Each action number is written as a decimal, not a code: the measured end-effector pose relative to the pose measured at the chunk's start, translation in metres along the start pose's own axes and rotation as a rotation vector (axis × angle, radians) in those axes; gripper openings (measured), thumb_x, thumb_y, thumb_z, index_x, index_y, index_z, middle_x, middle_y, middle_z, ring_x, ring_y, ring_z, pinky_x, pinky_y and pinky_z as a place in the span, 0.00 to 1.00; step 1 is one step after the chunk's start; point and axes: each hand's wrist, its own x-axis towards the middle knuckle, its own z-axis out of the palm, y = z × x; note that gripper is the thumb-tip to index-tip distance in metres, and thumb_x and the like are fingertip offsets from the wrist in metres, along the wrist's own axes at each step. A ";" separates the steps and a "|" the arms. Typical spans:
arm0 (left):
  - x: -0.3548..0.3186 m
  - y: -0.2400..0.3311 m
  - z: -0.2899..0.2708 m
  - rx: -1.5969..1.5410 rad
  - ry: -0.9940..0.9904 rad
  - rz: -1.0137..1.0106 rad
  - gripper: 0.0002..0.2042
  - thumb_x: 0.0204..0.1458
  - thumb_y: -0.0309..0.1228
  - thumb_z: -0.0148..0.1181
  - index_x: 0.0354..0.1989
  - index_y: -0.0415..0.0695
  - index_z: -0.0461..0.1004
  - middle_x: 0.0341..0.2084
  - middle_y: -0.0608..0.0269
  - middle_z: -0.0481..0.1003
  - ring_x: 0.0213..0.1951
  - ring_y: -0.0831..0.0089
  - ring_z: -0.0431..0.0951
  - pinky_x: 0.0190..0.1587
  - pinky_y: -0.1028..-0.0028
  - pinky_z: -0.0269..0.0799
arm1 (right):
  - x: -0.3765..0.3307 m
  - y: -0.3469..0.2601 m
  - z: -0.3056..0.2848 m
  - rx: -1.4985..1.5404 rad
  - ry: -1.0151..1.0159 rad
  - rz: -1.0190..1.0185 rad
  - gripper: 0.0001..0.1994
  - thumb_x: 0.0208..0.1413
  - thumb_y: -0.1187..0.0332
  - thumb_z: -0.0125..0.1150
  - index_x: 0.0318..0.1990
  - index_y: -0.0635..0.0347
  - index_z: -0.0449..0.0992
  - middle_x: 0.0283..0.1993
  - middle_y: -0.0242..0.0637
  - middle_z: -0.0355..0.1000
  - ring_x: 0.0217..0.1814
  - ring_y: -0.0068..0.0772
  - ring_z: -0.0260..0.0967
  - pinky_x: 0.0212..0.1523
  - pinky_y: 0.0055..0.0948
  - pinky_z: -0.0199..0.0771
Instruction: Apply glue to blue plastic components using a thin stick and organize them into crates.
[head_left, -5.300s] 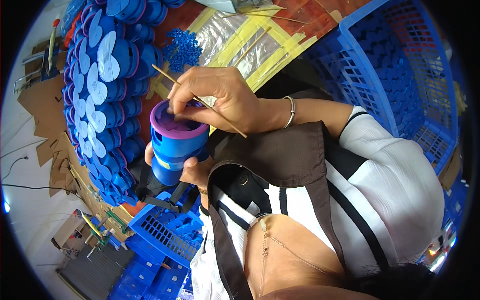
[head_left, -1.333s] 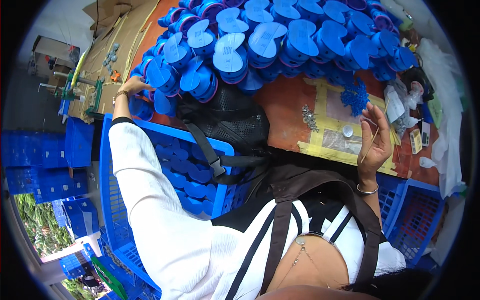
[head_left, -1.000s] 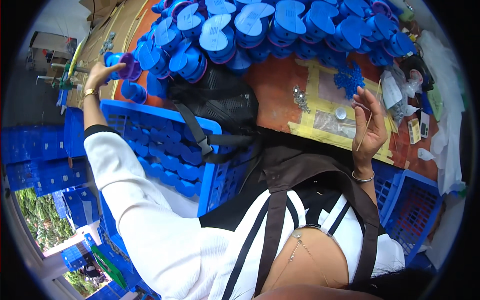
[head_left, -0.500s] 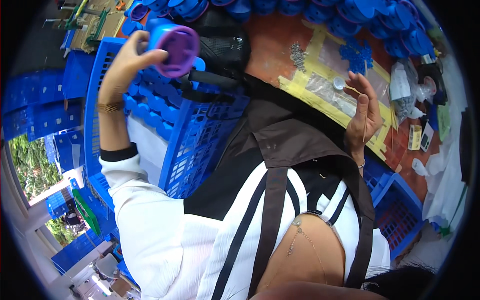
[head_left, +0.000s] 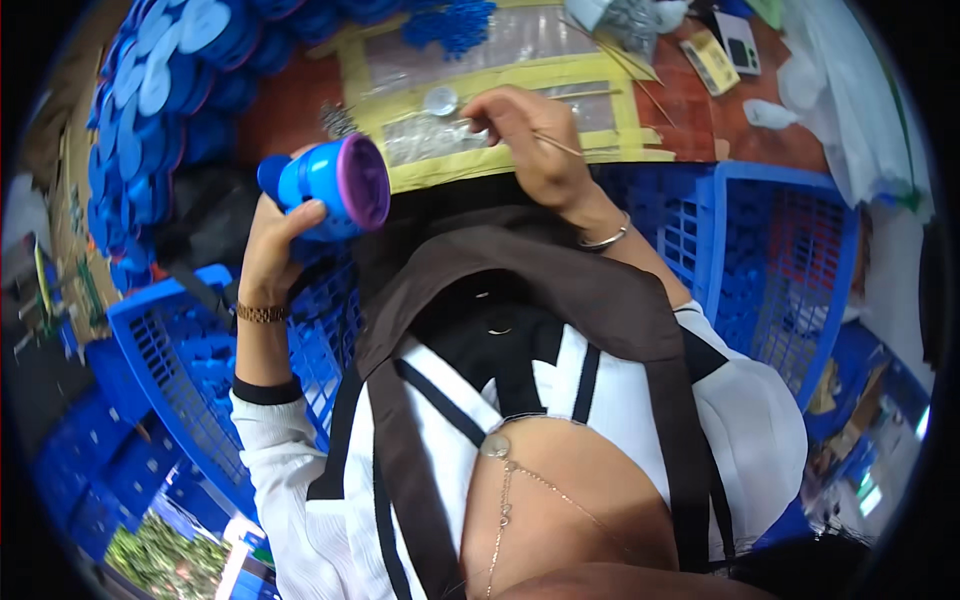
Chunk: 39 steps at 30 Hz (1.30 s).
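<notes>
My left hand point(head_left: 272, 232) grips a blue plastic cylinder with a purple end point(head_left: 330, 186), held up in front of my chest with the purple face turned to the right. My right hand point(head_left: 530, 140) pinches a thin wooden stick point(head_left: 556, 146) and hovers over the yellow-taped sheet point(head_left: 500, 60) on the red-brown table, close to a small clear round cap point(head_left: 439, 100) and a little heap of small metal parts point(head_left: 338, 122). The two hands are apart, the cylinder to the left of the stick.
A stack of blue and white cylinder parts point(head_left: 150, 90) lines the table's far left. Blue plastic crates stand at my left point(head_left: 170, 360) and right point(head_left: 790, 270). A blue snowflake-like piece point(head_left: 450, 22), small packets and white cloth point(head_left: 850, 100) lie at the far right of the table.
My left hand took a blue and purple cylinder from the left side and brought it in front of my chest. My right hand stayed over the yellow sheet with the stick.
</notes>
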 end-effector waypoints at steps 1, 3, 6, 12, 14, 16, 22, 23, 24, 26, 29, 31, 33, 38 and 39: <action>0.001 -0.006 0.001 -0.074 -0.005 -0.043 0.37 0.39 0.37 0.70 0.58 0.37 0.61 0.48 0.56 0.71 0.49 0.65 0.73 0.55 0.67 0.67 | 0.000 0.002 -0.001 -0.022 -0.003 -0.013 0.14 0.65 0.65 0.45 0.38 0.67 0.76 0.30 0.35 0.72 0.29 0.21 0.66 0.32 0.19 0.67; 0.001 -0.023 -0.003 -0.132 0.047 -0.045 0.35 0.41 0.37 0.68 0.58 0.37 0.61 0.48 0.56 0.71 0.48 0.65 0.74 0.53 0.66 0.68 | 0.001 0.008 0.002 -0.060 0.018 -0.066 0.16 0.65 0.63 0.46 0.36 0.68 0.76 0.30 0.36 0.72 0.28 0.21 0.67 0.31 0.20 0.67; 0.004 -0.027 -0.003 -0.229 0.103 -0.046 0.29 0.47 0.37 0.63 0.56 0.38 0.61 0.46 0.56 0.72 0.45 0.67 0.75 0.44 0.66 0.75 | 0.003 0.009 0.003 -0.110 0.027 -0.078 0.17 0.64 0.62 0.48 0.35 0.69 0.76 0.28 0.38 0.73 0.28 0.25 0.69 0.30 0.21 0.68; 0.015 -0.019 0.033 -0.186 0.225 -0.034 0.28 0.55 0.50 0.54 0.55 0.40 0.63 0.42 0.58 0.74 0.37 0.69 0.78 0.33 0.72 0.77 | 0.007 0.015 0.001 -0.303 -0.025 -0.085 0.17 0.64 0.62 0.49 0.33 0.69 0.76 0.28 0.44 0.73 0.28 0.32 0.71 0.30 0.25 0.69; 0.021 -0.016 0.044 -0.225 0.252 -0.048 0.27 0.56 0.51 0.53 0.55 0.41 0.63 0.42 0.59 0.74 0.37 0.70 0.78 0.32 0.72 0.77 | 0.006 0.014 -0.002 -0.303 -0.005 -0.070 0.18 0.64 0.61 0.49 0.33 0.69 0.76 0.28 0.42 0.74 0.29 0.29 0.71 0.30 0.24 0.69; 0.026 -0.015 0.047 -0.262 0.277 -0.063 0.27 0.57 0.52 0.51 0.54 0.43 0.63 0.41 0.59 0.74 0.37 0.70 0.78 0.31 0.72 0.77 | 0.004 0.013 -0.001 -0.150 0.030 -0.062 0.19 0.64 0.60 0.48 0.34 0.68 0.77 0.29 0.40 0.74 0.29 0.27 0.70 0.30 0.23 0.69; 0.031 -0.016 0.053 -0.285 0.211 -0.086 0.25 0.57 0.52 0.50 0.53 0.45 0.64 0.41 0.60 0.74 0.37 0.70 0.79 0.31 0.73 0.77 | -0.003 -0.003 0.003 0.169 -0.016 0.012 0.22 0.65 0.55 0.43 0.36 0.67 0.76 0.31 0.37 0.73 0.29 0.22 0.67 0.32 0.19 0.68; 0.031 -0.016 0.055 -0.291 0.219 -0.080 0.25 0.57 0.52 0.49 0.53 0.45 0.64 0.41 0.60 0.74 0.37 0.70 0.79 0.31 0.73 0.76 | -0.003 -0.003 0.005 0.177 -0.029 -0.020 0.22 0.65 0.55 0.43 0.36 0.67 0.76 0.31 0.37 0.73 0.29 0.22 0.67 0.32 0.19 0.68; 0.031 -0.016 0.056 -0.297 0.228 -0.074 0.25 0.57 0.53 0.49 0.53 0.45 0.64 0.40 0.59 0.74 0.36 0.69 0.79 0.31 0.73 0.76 | -0.003 -0.003 0.006 0.185 -0.043 -0.051 0.22 0.65 0.55 0.43 0.35 0.67 0.76 0.32 0.37 0.73 0.29 0.22 0.67 0.32 0.19 0.68; 0.030 -0.015 0.056 -0.306 0.211 -0.075 0.25 0.58 0.53 0.48 0.53 0.44 0.64 0.40 0.59 0.75 0.35 0.69 0.79 0.30 0.73 0.76 | -0.003 -0.002 0.009 0.190 -0.028 -0.063 0.22 0.65 0.55 0.43 0.35 0.67 0.76 0.32 0.37 0.73 0.29 0.22 0.67 0.32 0.19 0.68; 0.027 -0.012 0.057 -0.317 0.190 -0.066 0.25 0.58 0.53 0.47 0.53 0.44 0.64 0.39 0.58 0.75 0.35 0.69 0.79 0.30 0.73 0.75 | -0.003 -0.001 0.011 0.170 -0.020 -0.087 0.22 0.65 0.55 0.44 0.35 0.67 0.76 0.31 0.37 0.73 0.29 0.22 0.67 0.31 0.19 0.68; 0.026 -0.011 0.058 -0.316 0.182 -0.057 0.25 0.58 0.53 0.47 0.53 0.44 0.64 0.39 0.58 0.75 0.34 0.69 0.78 0.30 0.73 0.75 | -0.003 -0.001 0.011 0.146 -0.023 -0.098 0.22 0.65 0.55 0.44 0.35 0.67 0.76 0.31 0.37 0.73 0.28 0.22 0.67 0.31 0.19 0.69; 0.025 -0.011 0.057 -0.336 0.186 -0.063 0.25 0.59 0.52 0.47 0.53 0.45 0.63 0.39 0.58 0.75 0.35 0.69 0.79 0.30 0.73 0.75 | -0.002 0.000 0.012 0.120 -0.022 -0.134 0.20 0.65 0.57 0.45 0.35 0.67 0.76 0.31 0.37 0.73 0.27 0.22 0.67 0.30 0.20 0.69; 0.027 -0.013 0.056 -0.343 0.229 -0.046 0.24 0.59 0.52 0.47 0.54 0.46 0.63 0.41 0.59 0.75 0.36 0.68 0.79 0.29 0.73 0.76 | -0.003 0.003 0.013 0.032 -0.016 -0.236 0.14 0.62 0.63 0.52 0.35 0.68 0.76 0.31 0.41 0.74 0.28 0.30 0.71 0.30 0.24 0.70; 0.028 -0.013 0.055 -0.351 0.216 -0.039 0.24 0.59 0.52 0.47 0.54 0.46 0.62 0.41 0.59 0.74 0.36 0.68 0.79 0.29 0.72 0.76 | -0.002 0.004 0.012 0.003 -0.024 -0.273 0.12 0.60 0.66 0.54 0.35 0.68 0.76 0.31 0.42 0.74 0.29 0.33 0.72 0.30 0.26 0.70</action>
